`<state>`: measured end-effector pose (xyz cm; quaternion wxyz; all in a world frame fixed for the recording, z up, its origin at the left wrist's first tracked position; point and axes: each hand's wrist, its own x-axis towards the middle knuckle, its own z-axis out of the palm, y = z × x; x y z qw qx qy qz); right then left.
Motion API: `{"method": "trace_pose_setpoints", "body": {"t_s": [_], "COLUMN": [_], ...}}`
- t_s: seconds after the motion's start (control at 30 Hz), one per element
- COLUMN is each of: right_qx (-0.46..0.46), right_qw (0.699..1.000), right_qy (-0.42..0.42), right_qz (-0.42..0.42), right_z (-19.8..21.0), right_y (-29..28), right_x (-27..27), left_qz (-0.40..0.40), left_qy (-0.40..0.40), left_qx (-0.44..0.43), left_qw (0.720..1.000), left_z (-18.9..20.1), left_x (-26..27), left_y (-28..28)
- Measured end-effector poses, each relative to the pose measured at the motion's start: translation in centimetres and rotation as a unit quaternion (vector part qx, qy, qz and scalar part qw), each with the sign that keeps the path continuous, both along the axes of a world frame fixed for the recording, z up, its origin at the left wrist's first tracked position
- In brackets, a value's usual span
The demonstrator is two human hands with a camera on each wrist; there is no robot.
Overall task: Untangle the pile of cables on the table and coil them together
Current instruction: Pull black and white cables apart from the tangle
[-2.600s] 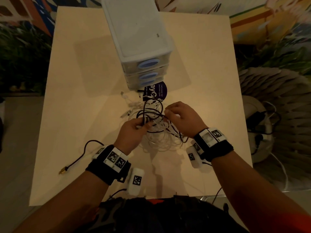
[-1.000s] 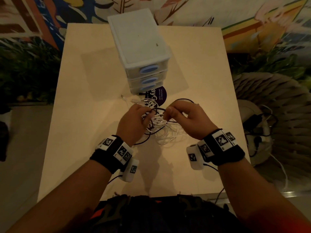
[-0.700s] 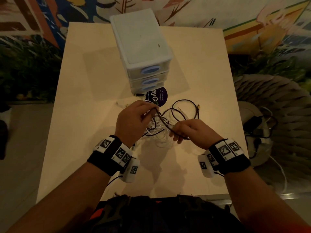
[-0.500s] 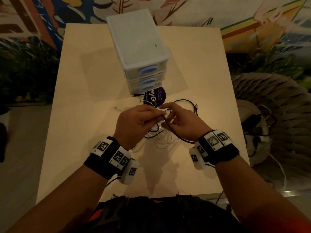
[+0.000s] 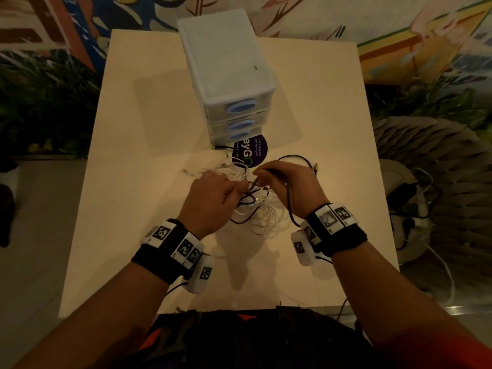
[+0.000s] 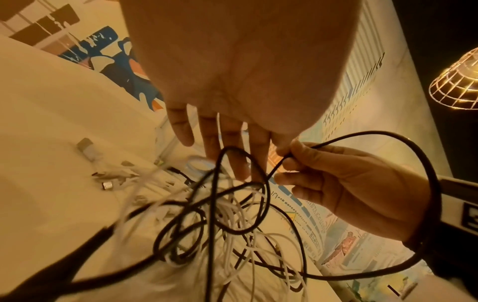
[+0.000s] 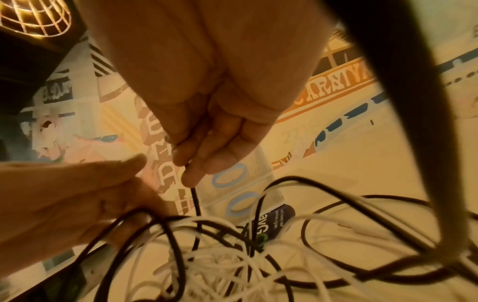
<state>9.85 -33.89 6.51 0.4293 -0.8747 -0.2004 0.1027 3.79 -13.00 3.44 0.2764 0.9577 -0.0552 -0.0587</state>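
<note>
Broadly, a pale worktop [image 5: 133, 182] is seen carrying a white drawer unit [image 5: 226, 70] at its far middle, with a dark round sticker [image 5: 253, 153] just in front of it. Just nearer than the sticker lies the pile of cables [image 5: 255, 209], white and black strands interlaced and not yet separated. Over the pile the left hand [image 5: 210, 201] is held with fingers extended and relaxed among the strands; nothing is seen gripped by it. A black cable [image 6: 403, 141] is pinched between thumb and fingertips of the right hand [image 5: 290, 187], one loop arching back over that wrist. A small gold-tipped plug [image 5: 316, 165] lies on the worktop beside that hand. The cables are judged light, limp and springy, likely to snag at crossings; hold is best taken near a free plug end, and the strand fed out through the loops gently, not yanked.
</note>
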Motion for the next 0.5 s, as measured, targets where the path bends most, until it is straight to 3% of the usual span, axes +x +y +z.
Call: {"method": "trace_pose_setpoints", "body": {"t_s": [0.1,0.23,0.37,0.5], "right_qx": [0.045,0.076,0.071,0.064], "right_qw": [0.997,0.996,0.997,0.998], "right_qy": [0.02,0.017,0.002,-0.01], "right_qz": [-0.055,-0.046,-0.011,0.028], "right_z": [0.3,1.4,1.8,2.3], "right_y": [-0.3,-0.4,-0.3,-0.3], "right_x": [0.2,-0.2,-0.8,-1.7], "left_qz": [0.047,0.057,0.102,0.076], "left_qy": [-0.015,0.008,0.019,-0.015], "left_qx": [0.017,0.079,0.012,0.013], "left_qw": [0.999,0.995,0.995,0.997], "left_z": [0.3,0.7,0.8,0.2], "left_x": [-0.7,-1.0,-0.6,-0.5], "left_y": [0.1,-0.1,-0.5,-0.9]}}
